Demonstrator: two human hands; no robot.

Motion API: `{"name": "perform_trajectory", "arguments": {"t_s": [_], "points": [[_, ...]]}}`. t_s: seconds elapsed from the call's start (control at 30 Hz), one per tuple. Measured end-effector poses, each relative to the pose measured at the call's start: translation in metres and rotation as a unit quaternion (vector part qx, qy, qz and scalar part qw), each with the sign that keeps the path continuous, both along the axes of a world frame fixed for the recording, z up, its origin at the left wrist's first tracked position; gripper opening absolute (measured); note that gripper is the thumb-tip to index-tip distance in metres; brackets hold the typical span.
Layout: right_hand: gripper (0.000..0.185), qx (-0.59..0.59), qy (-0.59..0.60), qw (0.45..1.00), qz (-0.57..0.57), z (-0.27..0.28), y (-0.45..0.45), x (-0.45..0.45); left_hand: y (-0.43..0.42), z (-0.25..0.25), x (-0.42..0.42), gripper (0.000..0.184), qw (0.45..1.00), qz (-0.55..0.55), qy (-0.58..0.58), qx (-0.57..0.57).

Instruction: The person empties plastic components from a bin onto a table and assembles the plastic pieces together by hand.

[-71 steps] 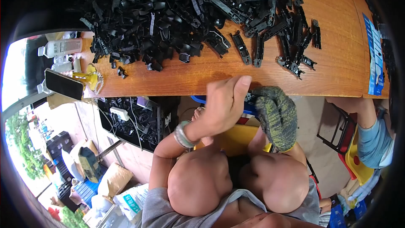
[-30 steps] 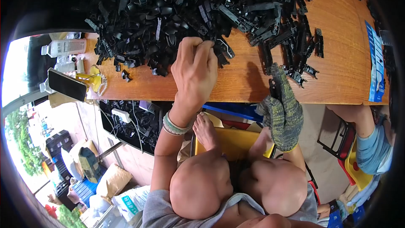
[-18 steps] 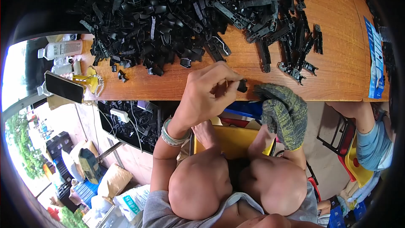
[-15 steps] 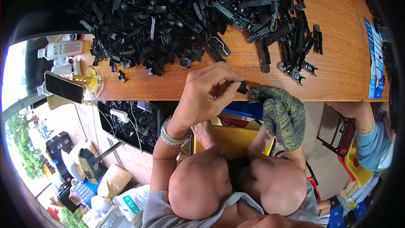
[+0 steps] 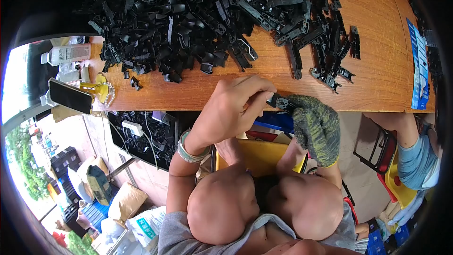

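My bare left hand (image 5: 236,107), with bracelets at the wrist, pinches a small black plastic piece (image 5: 271,98) between thumb and forefinger. My right hand (image 5: 317,130) wears a grey and yellow knitted glove and is closed on a longer black plastic part (image 5: 284,104), whose end sticks out toward the left hand. The two pieces meet end to end just over the table's near edge; my fingers and the glove cover much of both. Beyond my hands lies a large heap of black plastic parts (image 5: 174,23) on the wooden table (image 5: 377,66).
A phone (image 5: 71,96) on a yellow stand (image 5: 100,89) is at the table's left end, near a plastic bottle (image 5: 71,54). Below is a bin of black parts (image 5: 141,139). A blue packet (image 5: 418,66) lies at right. Another person's leg (image 5: 401,132) shows at right.
The gap between the small black piece and the longer part has closed, and they now touch. More of the longer part shows out of the glove.
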State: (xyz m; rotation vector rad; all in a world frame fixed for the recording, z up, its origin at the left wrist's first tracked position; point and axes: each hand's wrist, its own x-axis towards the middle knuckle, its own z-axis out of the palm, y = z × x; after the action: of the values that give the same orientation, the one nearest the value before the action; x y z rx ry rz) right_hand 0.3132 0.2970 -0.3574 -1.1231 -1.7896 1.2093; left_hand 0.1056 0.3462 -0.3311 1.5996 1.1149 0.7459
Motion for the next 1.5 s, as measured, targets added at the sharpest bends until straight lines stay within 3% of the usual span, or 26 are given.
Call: {"name": "perform_trajectory", "arguments": {"t_s": [0.03, 0.1, 0.13, 0.2, 0.23, 0.3, 0.37, 0.53, 0.67, 0.73, 0.87, 0.9, 0.93, 1.0, 1.03, 1.07, 1.1, 1.13, 1.17, 1.23, 1.27, 1.33, 1.37, 1.4, 1.47, 1.5], "points": [[0.046, 0.0, 0.0, 1.0, 0.0, -0.001, 0.001, 0.0, 0.0, -0.002, 0.0, 0.006, 1.0, -0.006, 0.003, 0.026], [0.045, 0.153, -0.125, 0.98, -0.002, -0.003, 0.002, -0.002, 0.001, -0.003, 0.0, 0.006, 0.999, -0.013, 0.005, 0.053], [0.045, 0.153, -0.125, 0.98, -0.002, -0.004, 0.001, -0.002, 0.002, -0.003, 0.0, 0.006, 0.997, -0.02, 0.017, 0.078], [0.042, 0.001, -0.056, 0.998, -0.01, -0.006, -0.003, -0.003, 0.001, -0.002, 0.001, 0.006, 0.994, -0.027, 0.028, 0.103], [0.042, 0.001, -0.056, 0.998, -0.01, -0.005, -0.002, -0.004, -0.001, -0.001, 0.003, 0.005, 0.993, -0.017, 0.032, 0.111], [0.036, 0.144, -0.132, 0.981, -0.014, -0.003, 0.0, -0.007, -0.004, 0.0, 0.006, 0.004, 0.992, -0.007, 0.035, 0.12], [0.034, 0.116, -0.119, 0.986, -0.03, -0.001, -0.007, -0.007, -0.006, 0.0, 0.008, 0.004, 0.996, 0.03, -0.066, -0.047], [0.028, 0.125, -0.068, 0.988, -0.058, 0.005, -0.01, -0.012, -0.014, -0.008, 0.025, 0.025, 0.988, 0.052, 0.095, 0.109], [0.029, 0.16, -0.163, 0.97, -0.081, -0.002, -0.018, -0.015, -0.026, -0.014, 0.042, 0.034, 0.989, 0.125, -0.018, 0.075], [0.03, 0.166, -0.17, 0.971, -0.028, -0.009, -0.017, -0.012, -0.025, -0.011, 0.045, 0.035, 0.991, 0.104, 0.008, 0.088], [0.03, 0.149, -0.165, 0.973, -0.059, 0.0, -0.018, -0.002, -0.021, -0.019, 0.048, 0.029, 0.998, 0.021, -0.01, 0.061], [0.024, 0.015, -0.098, 0.992, -0.073, 0.004, -0.018, 0.006, -0.016, -0.02, 0.048, 0.026, 0.999, -0.028, -0.006, 0.039], [0.024, 0.015, -0.098, 0.993, -0.072, 0.007, -0.014, 0.013, -0.009, -0.021, 0.048, 0.026, 0.999, -0.027, -0.006, 0.039], [0.02, -0.14, -0.027, 0.989, 0.021, 0.011, -0.009, 0.023, 0.007, -0.019, 0.046, 0.012, 0.995, 0.001, 0.076, 0.061], [0.024, -0.092, -0.103, 0.99, 0.039, 0.005, -0.012, 0.025, 0.012, -0.022, 0.046, 0.012, 0.995, 0.003, 0.078, 0.056], [0.024, -0.088, -0.102, 0.99, 0.041, 0.009, -0.009, 0.024, 0.02, -0.024, 0.045, 0.007, 0.975, -0.018, 0.141, 0.172], [0.027, -0.156, -0.146, 0.977, 0.015, 0.018, -0.005, 0.023, 0.027, -0.026, 0.045, 0.011, 0.936, -0.038, 0.203, 0.287], [0.031, -0.229, -0.188, 0.955, -0.009, 0.024, -0.005, 0.022, 0.028, -0.027, 0.046, 0.011, 0.936, -0.034, 0.206, 0.284], [0.031, -0.231, -0.187, 0.955, -0.004, 0.023, -0.008, 0.024, 0.028, -0.027, 0.048, 0.017, 0.913, -0.044, 0.241, 0.327], [0.029, -0.11, -0.1, 0.988, -0.036, 0.017, -0.006, 0.03, 0.029, -0.028, 0.046, 0.023, 0.88, -0.056, 0.276, 0.383], [0.029, -0.11, -0.098, 0.989, -0.031, 0.019, -0.006, 0.026, 0.023, -0.029, 0.045, 0.023, 0.879, -0.054, 0.28, 0.381], [0.032, 0.055, -0.103, 0.979, -0.166, 0.024, -0.003, 0.008, 0.007, -0.027, 0.042, 0.023, 0.93, 0.043, 0.1, 0.352], [0.031, 0.169, -0.172, 0.955, -0.175, 0.023, 0.003, -0.003, -0.006, -0.021, 0.04, 0.023, 0.967, 0.056, 0.007, 0.247], [0.031, 0.169, -0.166, 0.956, -0.172, 0.022, 0.005, -0.006, -0.018, -0.009, 0.037, 0.019, 0.993, 0.046, -0.069, 0.082], [0.031, 0.14, -0.138, 0.966, -0.17, 0.021, 0.019, -0.027, -0.028, -0.007, 0.027, 0.011, 0.998, 0.027, -0.051, 0.003], [0.031, 0.126, -0.126, 0.969, -0.168, 0.021, 0.025, -0.031, -0.025, -0.009, 0.018, 0.007, 0.996, 0.023, -0.054, 0.07]]}}
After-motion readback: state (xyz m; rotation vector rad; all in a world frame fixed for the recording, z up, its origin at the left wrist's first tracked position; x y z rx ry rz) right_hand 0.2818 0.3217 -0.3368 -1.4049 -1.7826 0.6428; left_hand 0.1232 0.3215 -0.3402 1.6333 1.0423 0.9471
